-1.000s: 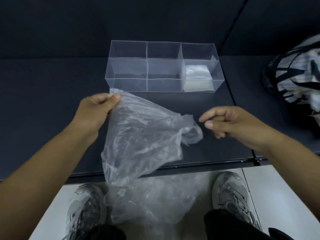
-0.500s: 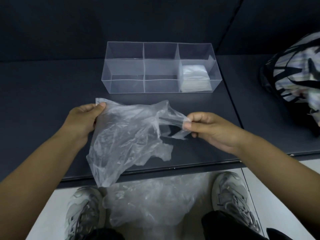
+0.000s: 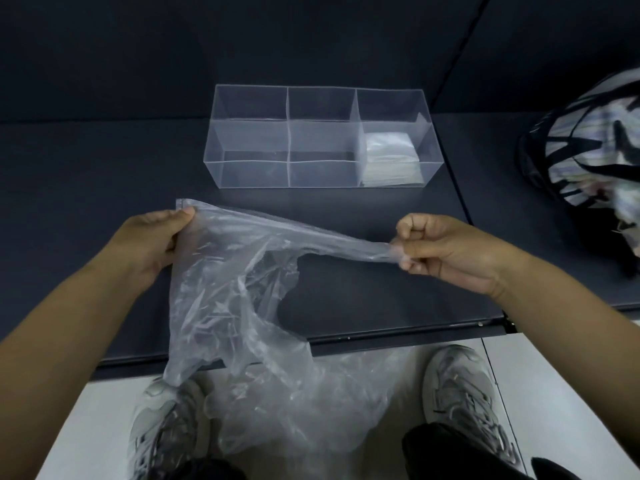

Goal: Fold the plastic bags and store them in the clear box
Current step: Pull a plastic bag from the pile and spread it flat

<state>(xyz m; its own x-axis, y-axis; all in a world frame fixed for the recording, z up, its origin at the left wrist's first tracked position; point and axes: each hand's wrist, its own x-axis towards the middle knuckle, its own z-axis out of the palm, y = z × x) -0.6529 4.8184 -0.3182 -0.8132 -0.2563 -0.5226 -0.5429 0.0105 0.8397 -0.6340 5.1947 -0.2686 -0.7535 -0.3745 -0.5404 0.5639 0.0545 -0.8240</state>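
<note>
A crumpled clear plastic bag is stretched above the dark table. My left hand pinches its left top corner between thumb and fingers. My right hand grips the bag's handle end, fingers curled round the twisted plastic. The rest of the bag hangs down over the table's front edge. Behind it stands the clear box with three compartments. Folded plastic bags are stacked in its right compartment; the other two hold nothing.
More loose clear plastic lies on the floor between my shoes. A black-and-white patterned bag sits on the table at the far right. The dark table stretches left; its front edge runs below my hands.
My right hand has pulled the handle end out to the right, and the top edge of the bag is now taut between both hands. My left hand keeps its corner.
</note>
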